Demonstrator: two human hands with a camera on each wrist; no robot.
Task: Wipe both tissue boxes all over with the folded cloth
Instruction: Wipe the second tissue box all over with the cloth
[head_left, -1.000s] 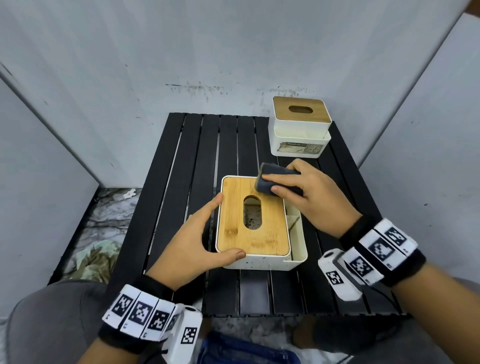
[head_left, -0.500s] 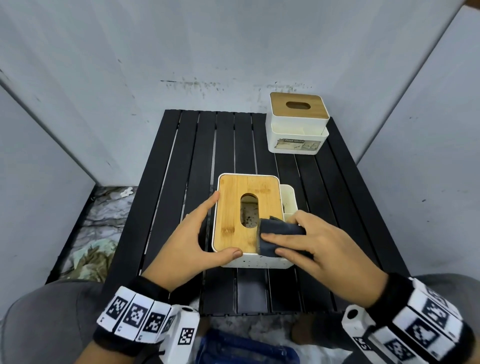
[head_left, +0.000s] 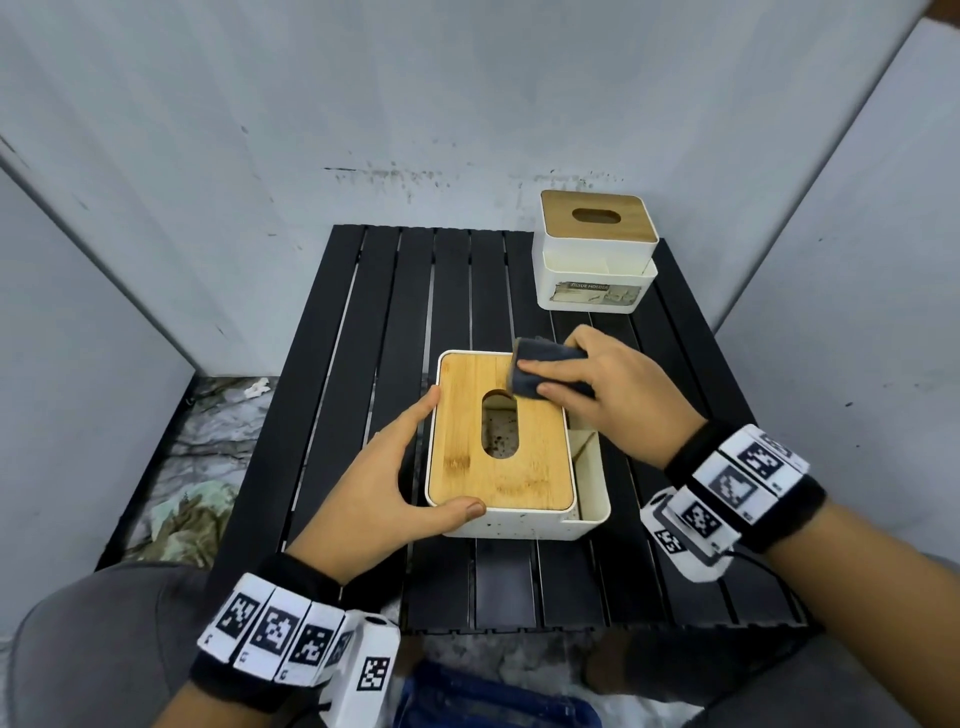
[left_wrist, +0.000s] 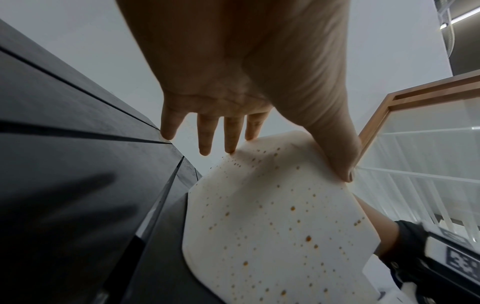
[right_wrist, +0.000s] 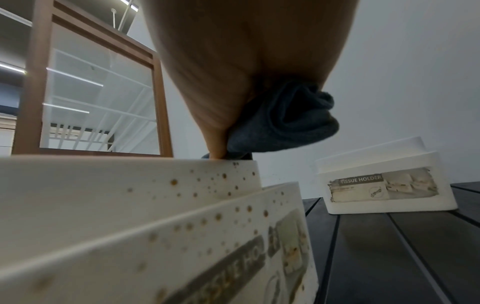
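A white, brown-speckled tissue box (head_left: 524, 525) with a bamboo lid (head_left: 498, 467) stands mid-table. My right hand (head_left: 561, 382) grips the folded dark cloth (head_left: 540, 358) and presses it on the lid's far right corner. In the right wrist view the thumb (right_wrist: 215, 133) pinches the cloth (right_wrist: 285, 123) above the box wall (right_wrist: 130, 205). My left hand (head_left: 431, 462) steadies the box's near left corner with straight fingers along the left side and the thumb on the front; the left wrist view shows these fingers (left_wrist: 233, 139) against the speckled wall (left_wrist: 272, 226). A second tissue box (head_left: 595, 249) stands at the back right, untouched.
The black slatted table (head_left: 395, 322) is hemmed in by grey walls on three sides. Crumpled cloth and debris lie on the floor (head_left: 197, 467) to the left. My knees and a blue object (head_left: 483, 701) sit below the table's front edge.
My right hand swept the cloth from the lid's far right corner down to its near right edge, then back to the far right corner. My left hand kept its place.
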